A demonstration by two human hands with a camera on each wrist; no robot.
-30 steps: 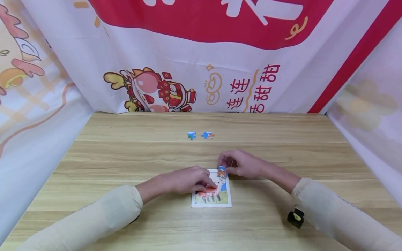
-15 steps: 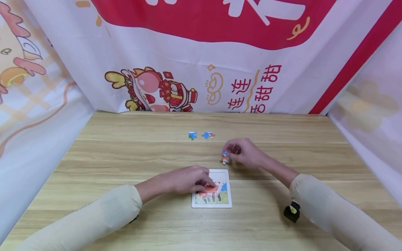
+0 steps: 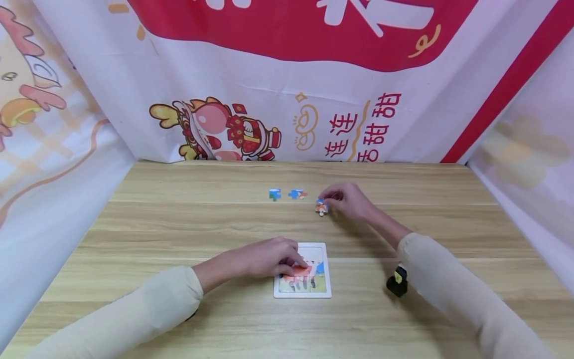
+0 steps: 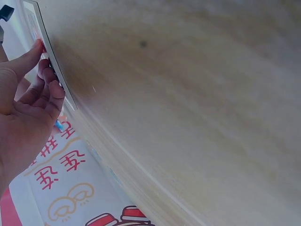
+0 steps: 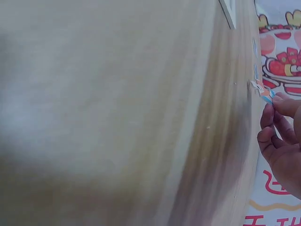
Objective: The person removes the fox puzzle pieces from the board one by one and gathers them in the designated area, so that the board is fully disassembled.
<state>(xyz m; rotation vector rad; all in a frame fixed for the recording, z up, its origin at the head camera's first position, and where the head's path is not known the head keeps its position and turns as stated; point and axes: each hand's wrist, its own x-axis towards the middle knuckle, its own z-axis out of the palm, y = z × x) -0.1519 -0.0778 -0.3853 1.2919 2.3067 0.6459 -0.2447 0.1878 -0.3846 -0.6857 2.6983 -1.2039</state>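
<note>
Wooden table (image 3: 179, 224): light grain, runs the full width of the head view; printed banners hang behind it and at both sides.
Puzzle tray (image 3: 326, 289): white-framed, flat on the table near the person; a partly filled picture shows inside, and the upper right part of the tray is bare.
Left hand (image 3: 264, 257): rests on the tray's left part, fingers curled down onto the orange area of the picture, pressing it; no piece seen pinched. The left wrist view shows the fingertips (image 4: 44, 70) at the tray's edge.
Right hand (image 3: 347, 199): reached out past the tray, fingers together, pinching a puzzle piece (image 3: 321, 207).
Held piece: blue, orange and white; low over the table, well apart from the tray; whether it touches the wood cannot be told. The right wrist view shows it at the fingertips (image 5: 277, 101), close to the surface.
Loose pieces: a blue-green piece (image 3: 274, 194) and a blue-orange piece (image 3: 297, 194) lie flat side by side, just left of the held piece.
Sleeves: cream on both arms.
Wrist device (image 3: 396, 281): black and yellow, under the right forearm.
</note>
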